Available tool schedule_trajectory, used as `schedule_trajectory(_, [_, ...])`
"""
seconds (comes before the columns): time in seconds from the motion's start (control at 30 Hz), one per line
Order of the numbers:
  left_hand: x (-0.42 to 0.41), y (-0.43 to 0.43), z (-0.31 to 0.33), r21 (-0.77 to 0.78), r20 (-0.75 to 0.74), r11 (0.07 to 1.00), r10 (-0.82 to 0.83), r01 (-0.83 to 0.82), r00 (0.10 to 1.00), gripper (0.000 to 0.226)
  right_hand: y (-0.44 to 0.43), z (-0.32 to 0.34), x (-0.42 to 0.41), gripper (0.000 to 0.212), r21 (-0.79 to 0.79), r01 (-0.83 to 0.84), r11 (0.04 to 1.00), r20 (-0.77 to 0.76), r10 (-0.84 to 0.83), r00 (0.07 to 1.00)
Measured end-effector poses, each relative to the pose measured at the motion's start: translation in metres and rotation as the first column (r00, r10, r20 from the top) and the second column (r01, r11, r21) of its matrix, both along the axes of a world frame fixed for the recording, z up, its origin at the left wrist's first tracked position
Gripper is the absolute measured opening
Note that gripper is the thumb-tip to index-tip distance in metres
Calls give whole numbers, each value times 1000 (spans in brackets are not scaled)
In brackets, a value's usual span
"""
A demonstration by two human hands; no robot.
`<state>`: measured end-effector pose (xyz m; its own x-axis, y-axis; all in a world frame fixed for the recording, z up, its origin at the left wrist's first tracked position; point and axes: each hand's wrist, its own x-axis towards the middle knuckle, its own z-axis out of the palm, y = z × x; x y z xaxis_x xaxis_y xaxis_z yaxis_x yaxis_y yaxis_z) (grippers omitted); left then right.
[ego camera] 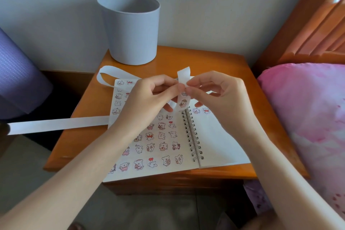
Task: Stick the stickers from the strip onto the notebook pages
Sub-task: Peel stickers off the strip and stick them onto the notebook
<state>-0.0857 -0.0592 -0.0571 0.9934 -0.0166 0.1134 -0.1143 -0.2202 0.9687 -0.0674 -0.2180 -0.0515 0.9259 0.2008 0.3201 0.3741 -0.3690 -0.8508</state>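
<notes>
We are holding the sticker strip up above the top of the spiral notebook, just over its wire binding. Our left hand is pinching the strip's left edge between thumb and forefinger, while our right hand is nipping the right edge with its fingertips, seemingly at a sticker's corner. The held section is standing nearly upright, long axis running toward and away from the notebook, its top curling over. The spent backing is looping behind the notebook and trailing off its left side, beyond the nightstand. We are judging the strip to be thin, light and floppy, easily creased, so it is best gripped at its edges close to the sticker being lifted.
</notes>
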Motion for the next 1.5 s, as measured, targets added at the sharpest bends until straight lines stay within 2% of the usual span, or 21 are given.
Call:
schedule_trajectory(0.47, [-1,-1,1,7,19,1000,-26,26,999,10,-1,0,-1,6,19,0,1000,-23,0,1000])
schedule_trajectory(0.57, [-2,-2,1,-12,2,1000,-11,11,1000,13,-2,-1,-1,4,-90,34,995,-11,-35,999])
schedule_trajectory(0.77, [1,-3,-3,-20,-13,999,42,-42,999,14,1,-2,-2,6,-298,83,951,166,-34,986])
schedule_trajectory(0.9, [4,-2,-6,-39,-29,998,44,-45,999,15,-2,0,-6,7,-288,66,955,187,-11,982])
schedule_trajectory(0.97, [5,-1,-8,-42,-29,998,52,-53,998,15,-6,5,-7,5,-224,32,974,138,-1,990])
schedule_trajectory(1.07, [6,1,-9,-25,-22,998,54,-54,998,16,-22,17,-5,10,-80,-10,997,-21,9,1000])
schedule_trajectory(1.17, [5,2,-10,8,-2,999,53,-53,999,17,-48,24,0,14,-199,36,979,-157,-68,985])
schedule_trajectory(1.27, [6,3,-10,20,2,999,43,-43,999,17,-65,26,4,16,-322,93,942,-226,-172,959])
schedule_trajectory(1.5, [6,2,-11,36,-7,999,37,-37,999,18,-77,23,11,9,-357,123,926,-304,-240,922])
